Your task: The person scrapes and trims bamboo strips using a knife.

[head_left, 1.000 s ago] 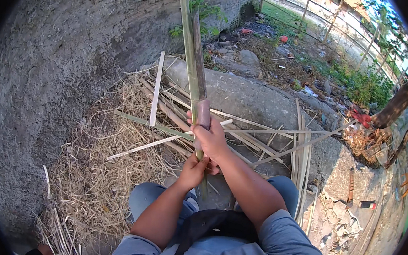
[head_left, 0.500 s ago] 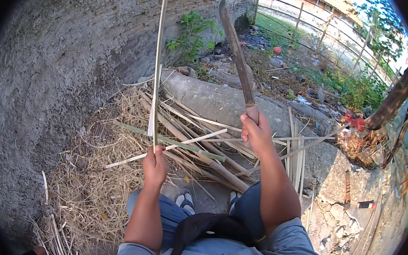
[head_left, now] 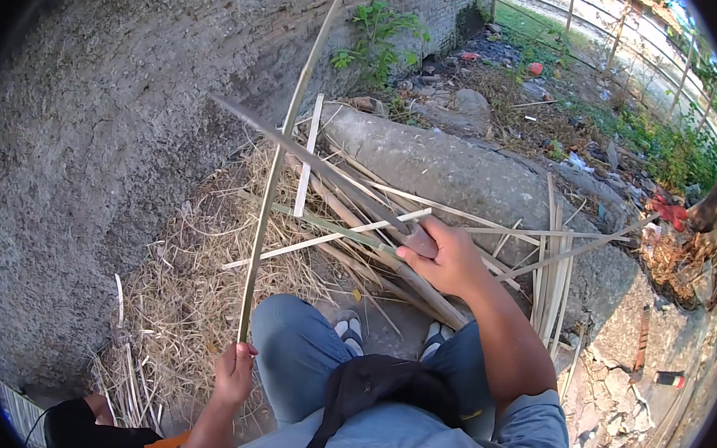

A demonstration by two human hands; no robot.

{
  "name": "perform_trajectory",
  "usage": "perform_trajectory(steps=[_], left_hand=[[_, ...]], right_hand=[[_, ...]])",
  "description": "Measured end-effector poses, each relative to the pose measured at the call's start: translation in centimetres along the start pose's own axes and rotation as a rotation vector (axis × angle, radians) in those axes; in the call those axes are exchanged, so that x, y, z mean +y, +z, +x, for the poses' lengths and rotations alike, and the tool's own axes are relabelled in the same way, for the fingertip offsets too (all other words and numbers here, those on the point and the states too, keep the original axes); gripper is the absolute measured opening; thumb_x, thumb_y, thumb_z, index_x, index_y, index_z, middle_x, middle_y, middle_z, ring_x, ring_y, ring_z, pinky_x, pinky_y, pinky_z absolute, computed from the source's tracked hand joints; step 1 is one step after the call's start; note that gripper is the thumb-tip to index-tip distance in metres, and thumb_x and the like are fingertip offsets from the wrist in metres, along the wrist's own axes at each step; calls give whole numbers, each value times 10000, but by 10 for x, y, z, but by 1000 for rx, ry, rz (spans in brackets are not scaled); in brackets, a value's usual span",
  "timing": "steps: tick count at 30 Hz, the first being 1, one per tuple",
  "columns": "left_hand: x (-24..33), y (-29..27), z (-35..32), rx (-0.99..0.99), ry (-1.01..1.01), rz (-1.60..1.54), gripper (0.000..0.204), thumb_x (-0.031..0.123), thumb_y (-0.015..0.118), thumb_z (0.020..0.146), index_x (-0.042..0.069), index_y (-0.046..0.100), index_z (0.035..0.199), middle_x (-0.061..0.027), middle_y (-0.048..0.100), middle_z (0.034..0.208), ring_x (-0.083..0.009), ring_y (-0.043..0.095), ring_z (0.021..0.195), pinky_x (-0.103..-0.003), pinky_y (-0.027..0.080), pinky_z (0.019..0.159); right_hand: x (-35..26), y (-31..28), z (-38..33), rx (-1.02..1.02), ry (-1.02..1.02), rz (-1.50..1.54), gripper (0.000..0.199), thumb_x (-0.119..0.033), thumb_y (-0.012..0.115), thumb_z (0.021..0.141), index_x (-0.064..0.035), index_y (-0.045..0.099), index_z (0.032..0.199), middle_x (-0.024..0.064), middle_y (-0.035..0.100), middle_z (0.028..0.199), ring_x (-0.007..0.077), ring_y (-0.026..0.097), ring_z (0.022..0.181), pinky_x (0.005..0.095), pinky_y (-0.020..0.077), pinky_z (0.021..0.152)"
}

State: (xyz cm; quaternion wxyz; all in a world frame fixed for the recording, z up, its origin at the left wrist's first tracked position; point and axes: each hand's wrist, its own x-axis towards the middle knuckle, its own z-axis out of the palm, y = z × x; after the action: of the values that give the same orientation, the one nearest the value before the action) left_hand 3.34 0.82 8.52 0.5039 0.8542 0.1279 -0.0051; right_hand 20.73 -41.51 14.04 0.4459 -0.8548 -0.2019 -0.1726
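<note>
My left hand (head_left: 234,374) is closed round the lower end of a long, slightly bowed bamboo strip (head_left: 265,217), which stands nearly upright. In my right hand (head_left: 448,260) is the handle of a machete (head_left: 341,176), its long dark blade pointing to the upper left. The blade crosses the upper half of the strip; whether they touch I cannot tell. Just right of the strip is a short pale bamboo sliver (head_left: 308,157), apart from it. Below lie a green bamboo strip (head_left: 337,229) and crossed pale slats over bamboo poles (head_left: 429,293).
A heap of shavings (head_left: 193,295) covers the ground by the rough wall (head_left: 114,120). Beyond the poles lies a big concrete slab (head_left: 455,173). Upright slats (head_left: 552,273) lean on its right part. Another person's dark clothing (head_left: 77,429) shows at lower left.
The machete has swung left and down from near upright to across the strip. My left hand has drawn the strip lower and nearer. The pale sliver now shows apart from the strip.
</note>
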Motion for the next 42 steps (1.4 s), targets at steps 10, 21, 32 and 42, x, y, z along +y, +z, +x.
perform_trajectory(steps=[10,21,32,42], left_hand=[[-45,-5,-63,-171,-211,170,570,463,376,1103,5,651,903,-18,518,638,-129,499,605,-325,436,590],[-29,-12,-58,-198,-149,466,542,432,394,1098,-1,653,898,-163,632,697,-323,652,669,-420,491,647],[-51,-11,-60,-119,73,734,381,365,444,1070,30,532,910,-246,608,692,-489,618,684,-566,466,606],[-48,-14,-59,-122,91,687,363,348,481,1055,18,516,907,-265,588,685,-519,603,699,-573,454,607]], right_hand=[[25,74,-30,-443,-235,-281,266,-312,750,775,-139,599,910,107,669,685,347,676,666,499,500,580],[70,68,-9,-341,249,-277,272,-298,725,843,-65,619,932,176,699,828,412,681,824,523,508,692],[54,65,-6,-520,103,-297,239,-298,733,799,-95,646,891,159,679,781,393,675,793,512,510,687],[35,73,-19,-512,23,-342,202,-240,728,762,-95,650,879,167,681,779,398,682,790,524,522,692]])
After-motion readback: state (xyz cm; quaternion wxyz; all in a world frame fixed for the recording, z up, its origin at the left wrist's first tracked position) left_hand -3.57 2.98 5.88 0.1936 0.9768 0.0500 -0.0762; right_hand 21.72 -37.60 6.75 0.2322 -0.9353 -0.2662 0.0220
